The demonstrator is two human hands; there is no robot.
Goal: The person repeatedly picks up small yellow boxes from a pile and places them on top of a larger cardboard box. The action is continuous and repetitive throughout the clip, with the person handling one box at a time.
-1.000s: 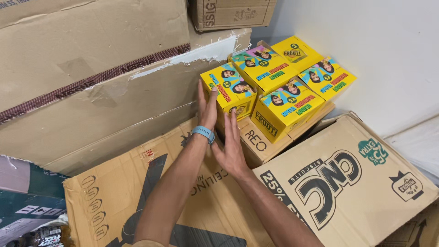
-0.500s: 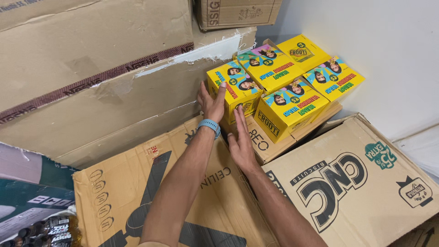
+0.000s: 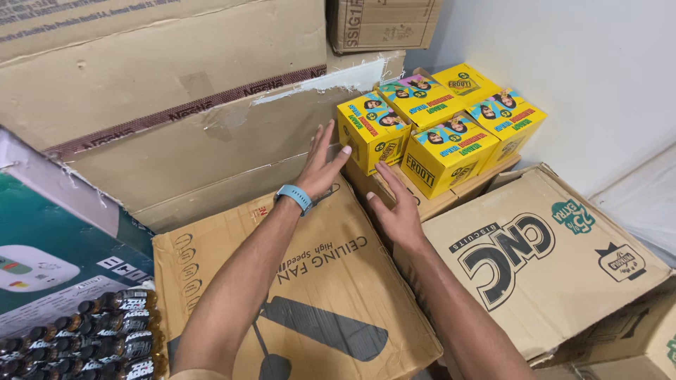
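Looking down from my head camera, I saw both of my bare forearms stretched toward a corner stacked with cardboard cartons. My left hand (image 3: 318,166), with a light blue wristband (image 3: 293,198), was open, fingers spread; its thumb tip touched the lower left edge of the nearest yellow juice carton pack (image 3: 372,131), and it gripped nothing. My right hand (image 3: 396,204) was also open and flat, palm turned leftward, its fingertips just below the front of that same pack, grasping nothing; I could not tell whether they quite touched it.

That pack sat at the left front of a cluster of yellow packs (image 3: 451,112), about five as far as I could count, set close together on a small brown carton (image 3: 415,200) against the white wall (image 3: 563,77). The packs looked neatly squared, so I judged the arranging mostly done, with only a last nudge of the left front pack perhaps left.

Around them lay a flat ceiling fan carton (image 3: 310,295) under my left forearm, a biscuit carton (image 3: 535,260) to the right, and a large torn brown carton (image 3: 176,119) with dark red tape behind. At lower left were a teal box (image 3: 49,246) and shrink-wrapped dark bottles (image 3: 84,338). Another small carton (image 3: 384,22) stood at the top.
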